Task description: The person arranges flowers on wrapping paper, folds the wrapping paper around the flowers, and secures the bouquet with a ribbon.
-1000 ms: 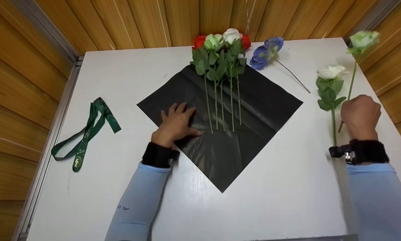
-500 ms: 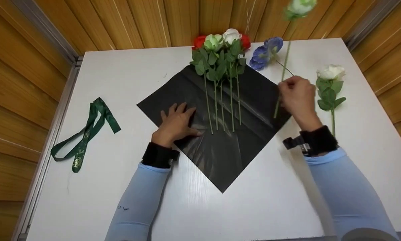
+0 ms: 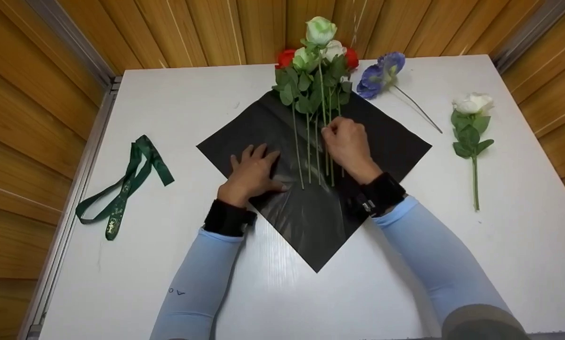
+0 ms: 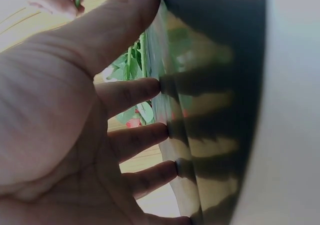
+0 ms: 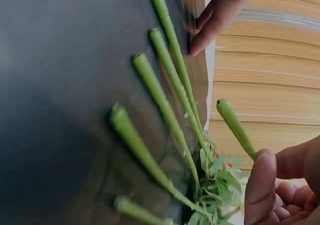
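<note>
My right hand (image 3: 349, 147) pinches the stem of a pale green rose (image 3: 321, 31) above the bunch. In the right wrist view its cut stem end (image 5: 234, 125) sticks up past thumb and finger, apart from the stems lying below. Red, green and white roses (image 3: 310, 85) lie side by side, stems on a sheet of black wrapping paper (image 3: 310, 226). My left hand (image 3: 251, 174) rests with spread, straight fingers on the paper's left side. In the left wrist view those fingertips (image 4: 150, 87) touch the glossy sheet.
A blue-purple flower (image 3: 381, 74) with a thin stem lies at the back right. Farther right is a single white rose (image 3: 472, 123) with leaves. A dark green ribbon (image 3: 126, 186) lies looped at the left of the white table (image 3: 169, 108). Wooden panels (image 3: 206, 33) stand behind.
My right hand has carried the pale green rose leftward from the table's right side to over the bunch. My left hand has stayed on the paper.
</note>
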`<state>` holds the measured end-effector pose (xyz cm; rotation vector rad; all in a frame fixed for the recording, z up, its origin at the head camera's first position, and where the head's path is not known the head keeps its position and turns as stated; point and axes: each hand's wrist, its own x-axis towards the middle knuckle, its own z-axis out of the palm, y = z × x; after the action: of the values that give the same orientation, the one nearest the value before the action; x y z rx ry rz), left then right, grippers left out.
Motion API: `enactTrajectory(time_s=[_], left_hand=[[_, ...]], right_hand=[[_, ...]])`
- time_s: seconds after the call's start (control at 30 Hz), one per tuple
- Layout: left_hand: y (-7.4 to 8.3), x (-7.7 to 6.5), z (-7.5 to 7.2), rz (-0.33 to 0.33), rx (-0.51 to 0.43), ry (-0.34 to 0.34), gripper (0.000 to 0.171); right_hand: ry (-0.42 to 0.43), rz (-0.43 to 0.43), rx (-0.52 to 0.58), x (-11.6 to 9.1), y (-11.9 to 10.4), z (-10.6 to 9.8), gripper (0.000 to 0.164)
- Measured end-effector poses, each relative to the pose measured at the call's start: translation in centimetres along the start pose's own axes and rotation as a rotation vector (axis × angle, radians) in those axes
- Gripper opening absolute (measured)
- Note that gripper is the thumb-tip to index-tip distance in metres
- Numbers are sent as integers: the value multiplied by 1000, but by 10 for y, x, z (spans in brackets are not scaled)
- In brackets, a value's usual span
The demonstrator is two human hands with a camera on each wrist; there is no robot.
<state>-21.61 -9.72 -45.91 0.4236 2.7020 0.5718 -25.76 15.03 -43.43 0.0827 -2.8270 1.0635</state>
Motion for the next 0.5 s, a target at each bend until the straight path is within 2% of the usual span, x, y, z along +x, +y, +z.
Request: enactTrajectory(time_s=[0.2,0.5], left_hand=[[1,1,1,0,23,-5,95],[0,2,1,-10,40,3,95]], right_hand=[[21,21,-30,7,3,12,23],[-24,-66,-60,7,-7,27,26]])
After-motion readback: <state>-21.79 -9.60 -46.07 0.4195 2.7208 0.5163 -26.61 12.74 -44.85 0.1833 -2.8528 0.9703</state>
